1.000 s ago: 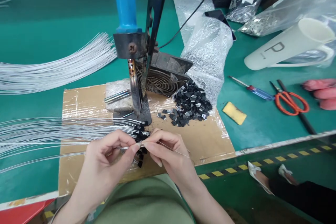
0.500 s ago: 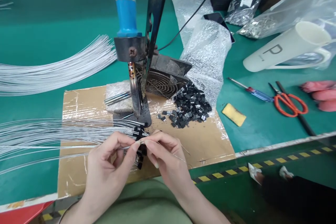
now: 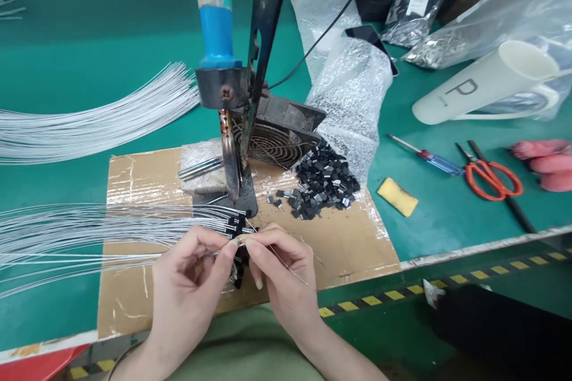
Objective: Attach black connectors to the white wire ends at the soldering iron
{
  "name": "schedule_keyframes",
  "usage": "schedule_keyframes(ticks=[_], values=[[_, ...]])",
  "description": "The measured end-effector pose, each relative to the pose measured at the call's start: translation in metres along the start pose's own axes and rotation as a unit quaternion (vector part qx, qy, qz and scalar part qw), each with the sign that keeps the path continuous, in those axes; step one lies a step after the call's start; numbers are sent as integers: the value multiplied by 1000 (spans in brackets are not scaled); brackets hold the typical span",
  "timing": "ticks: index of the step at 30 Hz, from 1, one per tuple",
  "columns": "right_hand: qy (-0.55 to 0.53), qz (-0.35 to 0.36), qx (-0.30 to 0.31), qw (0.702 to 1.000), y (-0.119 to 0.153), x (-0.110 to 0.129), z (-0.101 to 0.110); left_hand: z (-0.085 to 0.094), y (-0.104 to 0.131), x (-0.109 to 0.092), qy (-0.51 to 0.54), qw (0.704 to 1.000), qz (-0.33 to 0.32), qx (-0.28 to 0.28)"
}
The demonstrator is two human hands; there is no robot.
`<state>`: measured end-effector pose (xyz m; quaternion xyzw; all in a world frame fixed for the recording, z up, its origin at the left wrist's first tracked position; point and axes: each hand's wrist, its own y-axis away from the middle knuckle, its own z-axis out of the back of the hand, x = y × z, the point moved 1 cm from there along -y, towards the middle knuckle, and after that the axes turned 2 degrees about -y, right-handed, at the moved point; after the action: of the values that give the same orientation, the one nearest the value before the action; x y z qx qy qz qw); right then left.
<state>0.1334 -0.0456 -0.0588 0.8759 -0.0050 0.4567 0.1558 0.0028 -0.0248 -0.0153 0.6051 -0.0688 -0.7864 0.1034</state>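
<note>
My left hand pinches a white wire between thumb and forefinger, its length trailing off left. Close against those fingertips, my right hand is closed in a pinch too. A thin silvery wire, perhaps solder, runs across the right fingers. Whatever lies between the fingertips is too small to make out. Just beyond the hands, several white wires end in small black connectors on the cardboard. Above them a blue-handled soldering iron is clamped in a stand, tip down.
Loose black connectors lie piled at a bubble-wrap bag. Behind the iron sits a fan. Farther left is a white wire bundle. At right are a screwdriver, scissors, a yellow sponge and a mug.
The thin wire at my right hand has shifted, and its upper end now shows above the fingertips. Both hands keep their pinch. At lower right, a person's dark clothing has moved.
</note>
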Motion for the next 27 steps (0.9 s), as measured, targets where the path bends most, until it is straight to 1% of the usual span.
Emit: schedule_keyframes(ticks=[3,7,11,16,21,27], values=[[13,-5,15,1000,-3,3,2,-1,-1,-2,9,1000,-12,5],[32,-19,32,999,-5,7,5,0,-3,-4,1,999,13,-31],[38,-16,24,999,-6,10,4,1,-4,-5,-27,1000,7,-9],[45,-20,18,999,-7,9,2,2,-2,-4,-29,999,15,-27],[39,-18,17,999,-7,10,2,2,-3,-2,-34,999,-12,-6],[19,-45,36,998,-8,14,4,3,-1,-7,-47,999,15,-20]])
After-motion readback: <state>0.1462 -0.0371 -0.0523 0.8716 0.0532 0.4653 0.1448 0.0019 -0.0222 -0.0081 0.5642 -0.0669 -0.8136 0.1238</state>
